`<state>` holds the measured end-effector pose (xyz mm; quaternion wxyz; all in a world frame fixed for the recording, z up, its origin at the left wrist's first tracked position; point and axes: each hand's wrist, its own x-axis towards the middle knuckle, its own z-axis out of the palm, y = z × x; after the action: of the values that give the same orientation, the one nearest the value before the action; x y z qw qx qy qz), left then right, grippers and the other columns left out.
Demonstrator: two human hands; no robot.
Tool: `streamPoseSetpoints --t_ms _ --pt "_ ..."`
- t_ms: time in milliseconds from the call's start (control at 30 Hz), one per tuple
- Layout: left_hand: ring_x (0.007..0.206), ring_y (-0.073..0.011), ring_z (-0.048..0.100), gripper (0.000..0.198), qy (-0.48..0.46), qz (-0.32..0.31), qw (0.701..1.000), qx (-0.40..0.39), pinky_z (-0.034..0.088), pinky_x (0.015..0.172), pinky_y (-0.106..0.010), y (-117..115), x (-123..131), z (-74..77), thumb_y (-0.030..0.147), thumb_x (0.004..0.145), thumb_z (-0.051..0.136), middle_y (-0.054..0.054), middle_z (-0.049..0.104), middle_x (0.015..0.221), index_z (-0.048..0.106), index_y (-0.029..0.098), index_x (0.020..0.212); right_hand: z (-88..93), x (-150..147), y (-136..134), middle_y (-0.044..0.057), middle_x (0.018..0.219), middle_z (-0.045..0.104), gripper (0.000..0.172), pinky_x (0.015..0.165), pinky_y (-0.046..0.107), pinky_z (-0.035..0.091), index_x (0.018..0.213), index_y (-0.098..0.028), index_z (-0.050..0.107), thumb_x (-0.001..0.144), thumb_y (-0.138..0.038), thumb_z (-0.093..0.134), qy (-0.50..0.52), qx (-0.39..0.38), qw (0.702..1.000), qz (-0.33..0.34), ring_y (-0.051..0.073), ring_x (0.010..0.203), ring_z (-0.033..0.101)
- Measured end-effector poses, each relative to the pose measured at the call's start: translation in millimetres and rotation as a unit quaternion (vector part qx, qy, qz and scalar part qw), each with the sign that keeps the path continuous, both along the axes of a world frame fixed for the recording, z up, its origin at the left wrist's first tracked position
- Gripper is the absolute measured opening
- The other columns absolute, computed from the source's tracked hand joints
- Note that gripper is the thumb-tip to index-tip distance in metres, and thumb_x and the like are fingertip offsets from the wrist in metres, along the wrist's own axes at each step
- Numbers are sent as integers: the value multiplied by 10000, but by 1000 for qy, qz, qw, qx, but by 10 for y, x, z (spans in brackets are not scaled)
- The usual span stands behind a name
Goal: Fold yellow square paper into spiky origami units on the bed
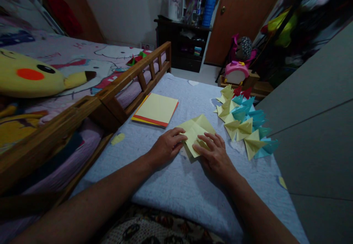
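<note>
A pale yellow sheet of origami paper (197,128), partly folded, with a raised flap, lies on the cloth-covered surface between my hands. My left hand (169,144) is closed on its left edge, thumb and fingers drawn together there. From the other side, my right hand (213,150) grips the lower right of the sheet, its bent fingers resting over the flap. The paper's underside and parts of both thumbs are hidden. Beyond my left hand sits a stack of square paper (157,108), pale yellow on top, with orange and deeper yellow edges below.
Several folded paper pieces (237,120) in yellow, blue and red stand in rows at the right. A wooden rail (110,89) borders the left side, with a yellow plush toy (30,74) on the bed behind it. A pale cabinet (317,126) stands close on the right.
</note>
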<state>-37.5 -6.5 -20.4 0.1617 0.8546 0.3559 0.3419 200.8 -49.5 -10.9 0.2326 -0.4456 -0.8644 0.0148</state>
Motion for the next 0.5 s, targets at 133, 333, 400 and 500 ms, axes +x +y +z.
streamPoseSetpoints --t_ms 133,333,400,500 --pt "857 -192 611 134 17 6 997 71 521 773 -335 1 -2 64 140 964 550 -53 673 907 680 165 949 9 -9 9 105 1282 635 312 1069 540 355 1129 -255 703 886 -111 570 4 13 999 -30 307 1261 478" --pt "741 -215 506 226 129 29 965 228 391 695 -371 -147 45 206 186 994 526 -31 625 737 655 182 808 73 -52 -24 131 1301 599 347 990 493 411 1243 -222 638 899 -183 612 24 57 997 -54 306 1183 486" --pt "730 -211 496 232 134 19 957 257 378 694 -372 -204 72 225 160 989 516 -25 611 719 641 184 795 81 -68 -33 102 1205 632 192 937 435 434 1072 -227 686 918 -157 594 27 78 996 -39 268 1089 515" --pt "757 -206 513 173 120 -5 960 253 401 738 -369 -252 94 216 146 972 523 -24 629 770 641 185 853 88 -72 -24 86 1045 647 194 834 363 448 846 -204 666 930 -84 541 14 95 995 -27 228 943 524"
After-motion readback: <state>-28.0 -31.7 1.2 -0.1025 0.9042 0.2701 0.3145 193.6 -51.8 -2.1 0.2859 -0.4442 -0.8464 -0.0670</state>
